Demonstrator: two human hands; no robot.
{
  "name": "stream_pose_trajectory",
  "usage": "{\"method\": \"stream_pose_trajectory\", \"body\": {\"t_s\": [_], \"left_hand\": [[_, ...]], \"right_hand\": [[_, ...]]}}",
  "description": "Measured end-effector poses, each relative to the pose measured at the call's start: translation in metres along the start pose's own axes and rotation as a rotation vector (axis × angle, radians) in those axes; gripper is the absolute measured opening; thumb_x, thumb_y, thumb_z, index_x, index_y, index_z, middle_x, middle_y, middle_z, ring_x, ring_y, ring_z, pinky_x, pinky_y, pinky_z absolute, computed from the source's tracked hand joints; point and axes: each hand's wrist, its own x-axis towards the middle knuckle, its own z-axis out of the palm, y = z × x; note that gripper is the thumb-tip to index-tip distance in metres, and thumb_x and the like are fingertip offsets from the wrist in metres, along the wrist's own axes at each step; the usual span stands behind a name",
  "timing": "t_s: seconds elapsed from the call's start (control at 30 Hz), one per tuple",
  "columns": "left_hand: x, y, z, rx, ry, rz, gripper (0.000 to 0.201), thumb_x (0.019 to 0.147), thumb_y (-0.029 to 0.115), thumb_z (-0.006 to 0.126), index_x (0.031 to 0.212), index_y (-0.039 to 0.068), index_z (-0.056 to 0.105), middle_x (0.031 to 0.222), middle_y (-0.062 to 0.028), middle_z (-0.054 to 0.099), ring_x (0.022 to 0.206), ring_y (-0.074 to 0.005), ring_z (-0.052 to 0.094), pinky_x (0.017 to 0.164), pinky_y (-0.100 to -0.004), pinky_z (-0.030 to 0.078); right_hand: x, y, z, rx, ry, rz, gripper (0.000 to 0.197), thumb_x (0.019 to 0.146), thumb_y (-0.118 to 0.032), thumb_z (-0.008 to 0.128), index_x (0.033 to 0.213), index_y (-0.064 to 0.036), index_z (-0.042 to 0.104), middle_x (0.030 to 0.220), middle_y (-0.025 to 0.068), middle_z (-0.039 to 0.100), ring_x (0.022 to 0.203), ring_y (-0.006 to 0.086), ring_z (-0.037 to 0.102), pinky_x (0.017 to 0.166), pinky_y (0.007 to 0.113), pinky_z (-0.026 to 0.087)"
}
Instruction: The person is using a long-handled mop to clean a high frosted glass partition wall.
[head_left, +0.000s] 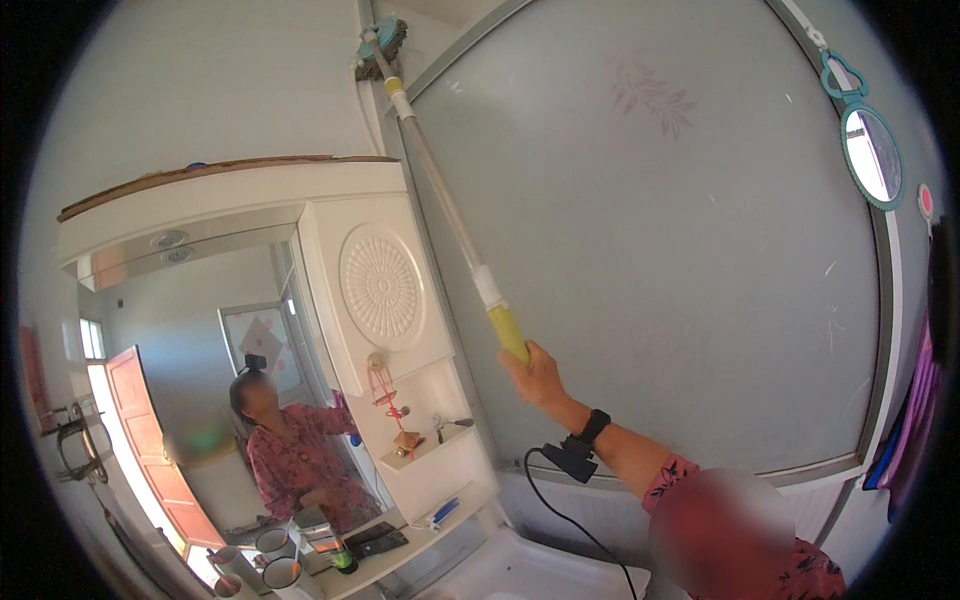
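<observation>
A long pale pole (440,190) with yellow grip slants upward, its teal brush head (382,42) at the wall corner.

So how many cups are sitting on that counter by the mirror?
3 that I can see: one cup beside the mirror, one just in front of it, and one further left. More may be hidden past the picture's lower edge.

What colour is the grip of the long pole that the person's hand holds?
Yellow. The grip sits in the right hand, below a white collar, seen in the head view.
</observation>
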Motion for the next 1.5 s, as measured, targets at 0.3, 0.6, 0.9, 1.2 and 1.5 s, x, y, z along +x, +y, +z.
{"method": "stream_pose_trajectory", "body": {"t_s": [0.3,0.6,0.9,1.2,1.5], "left_hand": [[0.015,0.038,0.017,0.056,-0.165,0.157,0.033,0.081,0.027,0.052,0.099,0.0,0.054,0.083,-0.0077,0.058,0.072,-0.0143,0.055,0.062,-0.0255,0.041],[0.034,0.038,0.052,0.031,-0.388,0.139,0.03,0.081,0.025,0.053,0.099,0.001,0.053,0.083,-0.0064,0.058,0.072,-0.0138,0.056,0.063,-0.0245,0.041],[0.039,0.03,0.074,0.023,-0.516,0.118,0.028,0.081,0.023,0.052,0.099,0.001,0.053,0.084,-0.006,0.056,0.072,-0.0134,0.055,0.062,-0.0242,0.043],[0.042,0.039,0.088,-0.009,-0.545,0.186,0.028,0.081,0.023,0.051,0.098,0.001,0.053,0.081,-0.0054,0.056,0.07,-0.0126,0.054,0.061,-0.0237,0.043],[0.05,0.077,0.121,0.019,-0.54,0.415,0.029,0.082,0.023,0.05,0.098,-0.002,0.052,0.076,-0.008,0.057,0.068,-0.0142,0.055,0.061,-0.0277,0.044]], "right_hand": [[-0.048,-0.004,-0.067,0.068,0.041,0.057,0.031,0.075,-0.031,0.058,0.072,-0.0007,0.051,0.054,0.0044,0.049,0.048,0.0088,0.045,0.043,0.026,0.038],[-0.142,0.0,-0.147,0.079,0.172,0.165,0.018,0.076,-0.019,0.06,0.075,-0.0029,0.051,0.056,-0.0023,0.046,0.048,0.0047,0.042,0.04,0.022,0.035],[-0.166,-0.039,-0.201,0.141,0.234,0.139,0.016,0.079,-0.018,0.054,0.079,-0.0041,0.046,0.054,-0.0016,0.043,0.043,0.0048,0.04,0.036,0.02,0.033],[-0.183,-0.051,-0.198,0.061,0.125,0.123,0.016,0.083,-0.019,0.045,0.079,-0.0039,0.042,0.051,0.0009,0.042,0.038,0.0081,0.042,0.034,0.023,0.033],[-0.211,-0.019,-0.181,0.024,0.007,0.191,0.015,0.082,-0.018,0.047,0.081,-0.0042,0.042,0.053,0.0009,0.045,0.041,0.0083,0.043,0.037,0.024,0.036]]}}
